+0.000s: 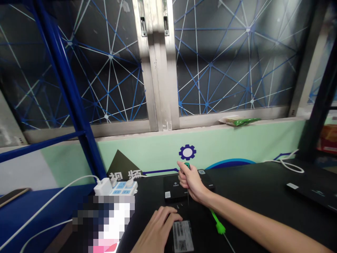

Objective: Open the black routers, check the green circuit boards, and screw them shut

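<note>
My right hand is closed in a fist around the green handle of a screwdriver, whose thin shaft points down at the table. Low in the middle, my left hand lies with its fingers stretched out, close to the upper edge of a flat dark item with a silver printed label. A few tiny screws are scattered just beyond the left fingertips. Behind the right hand sits a flat black box with white print, partly hidden by that hand.
A bright green tool with a thin shaft lies under my right forearm. A white power strip with plugs and cables stands left, near a pixelated patch. Another black box is at right. A phone lies far left.
</note>
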A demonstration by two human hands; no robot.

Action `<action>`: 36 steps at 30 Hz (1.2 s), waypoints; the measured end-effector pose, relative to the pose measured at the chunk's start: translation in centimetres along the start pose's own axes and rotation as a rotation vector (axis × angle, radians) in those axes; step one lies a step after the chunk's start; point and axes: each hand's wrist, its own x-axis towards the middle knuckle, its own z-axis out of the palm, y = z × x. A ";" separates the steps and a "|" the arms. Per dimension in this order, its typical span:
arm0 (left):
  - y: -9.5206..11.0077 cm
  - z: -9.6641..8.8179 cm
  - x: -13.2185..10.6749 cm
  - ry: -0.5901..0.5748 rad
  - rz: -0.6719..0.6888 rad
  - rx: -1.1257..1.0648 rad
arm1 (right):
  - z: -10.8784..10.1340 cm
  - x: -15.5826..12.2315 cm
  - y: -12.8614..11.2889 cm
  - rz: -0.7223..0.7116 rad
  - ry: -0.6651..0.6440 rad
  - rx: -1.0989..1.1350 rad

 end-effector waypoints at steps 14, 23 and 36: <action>0.2 -0.4 -0.2 0.015 0.016 -0.008 | -3.0 2.4 2.5 0.188 0.087 0.156; 0.9 -0.9 -0.5 0.032 0.025 -0.026 | -4.0 2.6 2.3 0.358 0.118 0.318; 0.7 -1.3 -0.4 0.066 0.100 0.025 | -3.9 2.8 0.5 0.625 0.141 0.501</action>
